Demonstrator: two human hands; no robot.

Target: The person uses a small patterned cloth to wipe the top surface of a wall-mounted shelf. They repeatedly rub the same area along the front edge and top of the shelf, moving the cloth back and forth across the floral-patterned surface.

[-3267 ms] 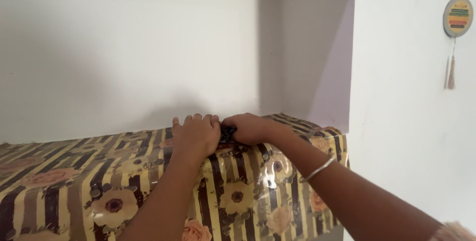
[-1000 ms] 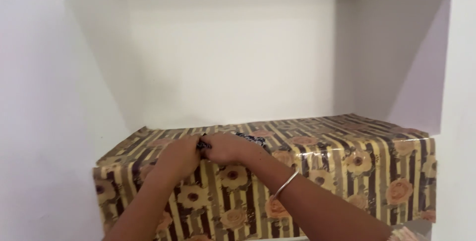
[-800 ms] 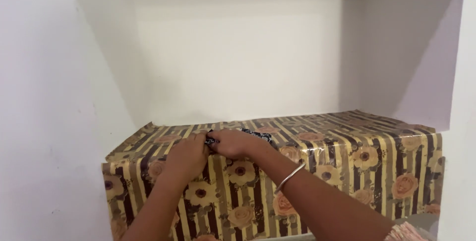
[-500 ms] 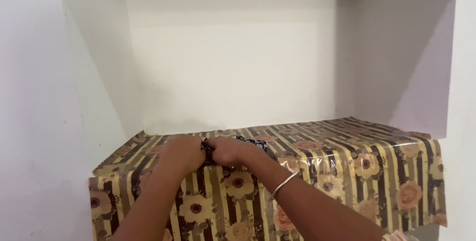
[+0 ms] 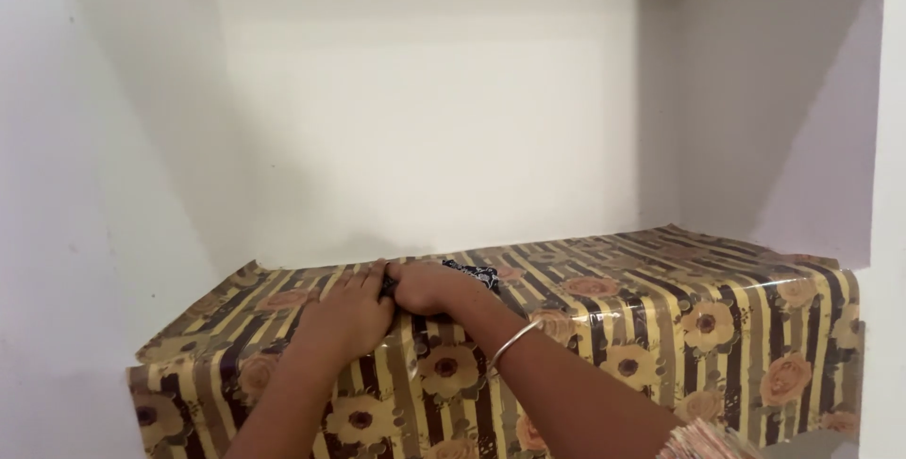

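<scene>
Dark cloth [image 5: 477, 274] lies bunched on the shelf's flowered, striped cover [image 5: 661, 299], pressed under our two hands near the front edge. Our left hand [image 5: 347, 313] lies flat, fingers spread narrowly on the cover, touching our right hand [image 5: 429, 287], which curls over the cloth and grips it, a thin bangle [image 5: 514, 343] on that wrist.

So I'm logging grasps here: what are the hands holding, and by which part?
Both the left hand and right hand press on a small dark patterned cloth on the shelf; which part they grip is hidden.
</scene>
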